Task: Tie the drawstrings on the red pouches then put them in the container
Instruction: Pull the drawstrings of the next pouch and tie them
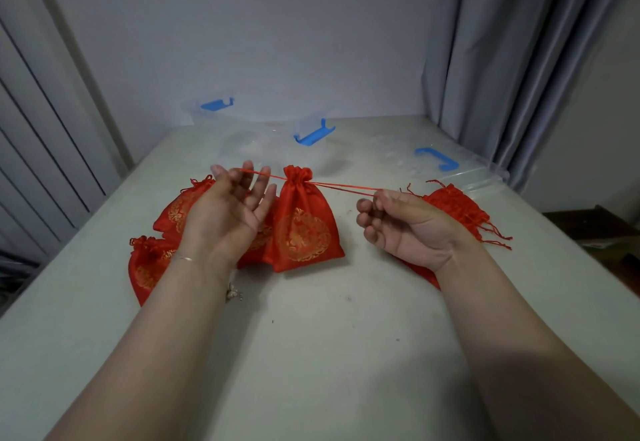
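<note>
Both our forearms come in from the near edge over the pale table (311, 354), a thin bracelet (183, 259) on the left wrist. Our left hand (228, 208) is palm-up with the fingers spread and mostly straight, and the red drawstring (263, 174) runs across its fingertips; we honestly can't tell if it's pinched there or just draped over them. Our right hand (398, 222) has its fingers curled in and pinches the other drawstring ends (346, 187) between thumb and forefinger. Between the two hands is the red pouch (303, 222) with the gold round pattern, neck cinched into a ruffle, strings pulled out taut to either side, its bottom edge down at the table. Left of it, partly under our left hand and wrist, a few more cinched pouches (152, 264) lie flat. On the right, behind our right hand, there's a stack of flat pouches (457, 208) with loose string ends trailing off toward the right. At the far end of the table sits the clear container (263, 136) with blue latches, and just right of it a clear lid (443, 167) with a blue latch lies flat near the grey curtain (519, 60).
</note>
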Motion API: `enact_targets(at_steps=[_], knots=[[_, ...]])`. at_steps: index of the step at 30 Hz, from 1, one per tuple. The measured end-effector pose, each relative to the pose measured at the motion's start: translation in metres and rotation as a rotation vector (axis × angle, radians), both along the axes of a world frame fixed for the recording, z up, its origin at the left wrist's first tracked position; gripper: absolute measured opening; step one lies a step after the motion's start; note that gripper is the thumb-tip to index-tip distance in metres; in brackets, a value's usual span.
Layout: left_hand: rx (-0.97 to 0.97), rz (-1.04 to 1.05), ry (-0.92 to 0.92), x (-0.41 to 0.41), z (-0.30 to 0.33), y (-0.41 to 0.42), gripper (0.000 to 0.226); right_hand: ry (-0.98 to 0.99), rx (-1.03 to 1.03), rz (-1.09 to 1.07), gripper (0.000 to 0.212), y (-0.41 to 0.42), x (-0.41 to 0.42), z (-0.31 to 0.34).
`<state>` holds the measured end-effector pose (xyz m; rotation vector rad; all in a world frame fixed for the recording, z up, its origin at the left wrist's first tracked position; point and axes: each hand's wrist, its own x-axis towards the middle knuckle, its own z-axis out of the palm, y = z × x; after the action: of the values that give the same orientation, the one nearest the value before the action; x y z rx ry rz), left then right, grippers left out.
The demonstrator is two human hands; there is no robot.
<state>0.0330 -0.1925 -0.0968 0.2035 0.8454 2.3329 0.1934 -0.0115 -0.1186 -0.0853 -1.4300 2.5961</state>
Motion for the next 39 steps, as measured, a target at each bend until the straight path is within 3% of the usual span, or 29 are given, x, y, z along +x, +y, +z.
enact_targets(at_steps=[6, 12, 17, 20, 24, 28, 31, 33, 36, 39], knots=[[-0.008, 0.072, -0.014, 0.001, -0.003, 0.001, 0.033, -0.076, 0.212, 0.048, 0.036, -0.005, 0.004, 0.002], [-0.080, 0.147, -0.074, 0.004, -0.005, 0.003, 0.027, -0.095, 0.330, 0.102, 0.023, -0.012, 0.005, 0.005], [-0.107, 0.105, -0.102, 0.009, -0.006, 0.006, 0.028, 0.099, 0.207, 0.153, 0.026, -0.011, 0.003, 0.004], [-0.207, 0.013, -0.123, 0.015, -0.009, 0.012, 0.034, 0.247, 0.000, 0.121, 0.019, -0.015, 0.000, 0.009], [-0.353, -0.156, -0.144, 0.028, -0.011, 0.018, 0.035, 0.220, -0.284, -0.080, 0.019, -0.020, -0.001, 0.016], [-0.328, -0.218, -0.260, 0.036, -0.014, 0.023, 0.031, 0.179, -0.339, -0.169, 0.014, -0.017, -0.005, 0.017], [-0.406, -0.189, -0.202, 0.038, -0.018, 0.025, 0.028, 0.059, -0.134, -0.294, 0.014, -0.016, -0.011, 0.012], [-0.544, -0.143, 0.017, 0.037, -0.022, 0.025, 0.029, -0.058, 0.240, -0.413, 0.022, -0.018, -0.015, 0.004], [-0.671, -0.087, 0.330, 0.034, -0.022, 0.024, 0.032, -0.168, 0.847, -0.397, 0.013, -0.028, -0.017, -0.004], [-0.721, -0.090, 0.650, 0.033, -0.022, 0.021, 0.033, -0.234, 1.178, -0.329, 0.006, -0.035, -0.024, -0.010]])
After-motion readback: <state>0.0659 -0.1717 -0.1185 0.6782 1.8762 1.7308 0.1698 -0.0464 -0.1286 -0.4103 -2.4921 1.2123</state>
